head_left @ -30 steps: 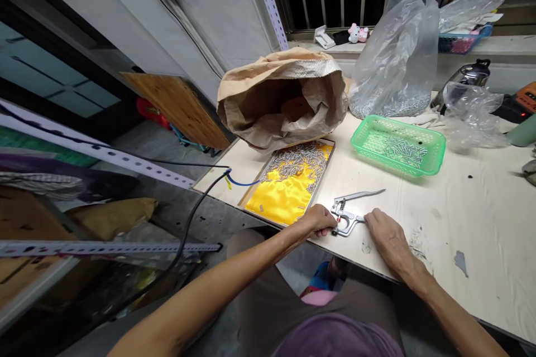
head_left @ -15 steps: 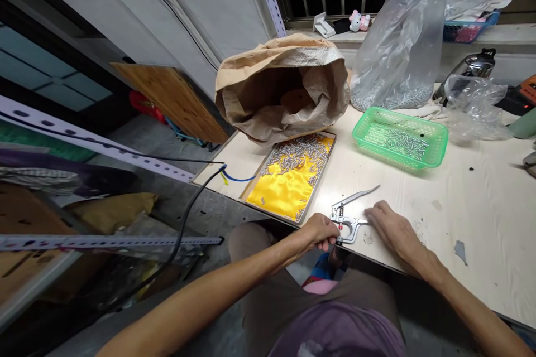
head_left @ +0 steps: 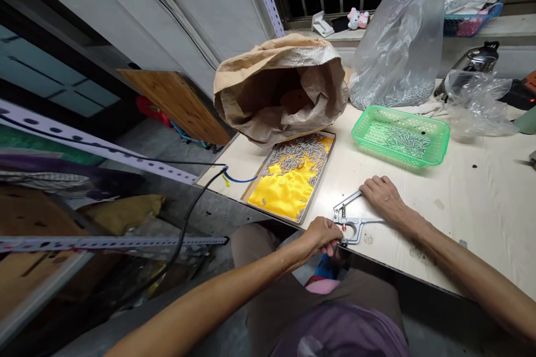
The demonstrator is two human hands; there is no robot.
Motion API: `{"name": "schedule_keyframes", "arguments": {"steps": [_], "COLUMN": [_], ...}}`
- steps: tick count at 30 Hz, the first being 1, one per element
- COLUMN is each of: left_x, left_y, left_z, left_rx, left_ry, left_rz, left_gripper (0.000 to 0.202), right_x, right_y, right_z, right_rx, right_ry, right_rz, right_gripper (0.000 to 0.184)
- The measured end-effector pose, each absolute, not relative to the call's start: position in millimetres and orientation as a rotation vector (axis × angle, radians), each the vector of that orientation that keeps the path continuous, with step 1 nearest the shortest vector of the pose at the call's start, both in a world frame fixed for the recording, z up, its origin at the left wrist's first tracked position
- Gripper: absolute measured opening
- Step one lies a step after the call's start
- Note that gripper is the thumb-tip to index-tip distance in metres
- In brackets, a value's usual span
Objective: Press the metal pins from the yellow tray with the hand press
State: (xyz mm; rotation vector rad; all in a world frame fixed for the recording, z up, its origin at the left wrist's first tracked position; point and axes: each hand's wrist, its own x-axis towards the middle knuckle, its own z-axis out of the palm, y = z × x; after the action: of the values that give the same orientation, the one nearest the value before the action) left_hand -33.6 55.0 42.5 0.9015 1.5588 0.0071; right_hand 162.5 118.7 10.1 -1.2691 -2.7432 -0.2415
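Observation:
Silver snap pliers (head_left: 355, 224) lie at the table's front edge, their handles spread and a spring and a red tip showing at the jaws. My right hand (head_left: 382, 194) is over the handle ends, fingers curled round the upper handle. At the jaws my left hand (head_left: 324, 232) is closed in a pinch; whatever its fingertips hold is hidden. Left of the pliers is a shallow tray (head_left: 310, 204) lined with yellow cloth (head_left: 281, 194), with many small metal pieces (head_left: 297, 155) heaped toward its far end.
A green plastic basket (head_left: 363, 146) holds more small metal pieces. Behind stand an open brown paper sack (head_left: 276, 122) and a clear plastic bag (head_left: 397, 50) of metal parts. A black cable (head_left: 190, 215) hangs by the table's left corner. Crumpled clear plastic (head_left: 475, 109) lies at the right.
My right hand has moved up from beside the lower handle onto the upper handle's end. My left hand stays at the jaws. The view has shifted slightly.

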Motion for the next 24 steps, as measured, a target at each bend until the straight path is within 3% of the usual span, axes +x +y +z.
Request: {"name": "schedule_keyframes", "arguments": {"steps": [13,18,24], "left_x": [-30.2,-28.2,-42.7], "left_y": [52.0,49.3,48.2], "left_z": [37.0,38.8,33.1], "left_rx": [1.132,1.206,1.709], "left_ry": [1.609,1.589,1.691], "left_rz": [0.012,0.047,0.217], "left_gripper": [0.009,0.009,0.010], "right_x": [188.0,191.6,197.8], "right_y": [76.6,56.3,42.2], "right_z": [13.0,13.5,10.4], "right_rx": [-1.374,-1.361,-1.242], "right_ry": [-2.586,-2.428,-2.291], "right_rz": [-0.214,-0.413,-0.529], "right_gripper": [0.027,0.028,0.024]}}
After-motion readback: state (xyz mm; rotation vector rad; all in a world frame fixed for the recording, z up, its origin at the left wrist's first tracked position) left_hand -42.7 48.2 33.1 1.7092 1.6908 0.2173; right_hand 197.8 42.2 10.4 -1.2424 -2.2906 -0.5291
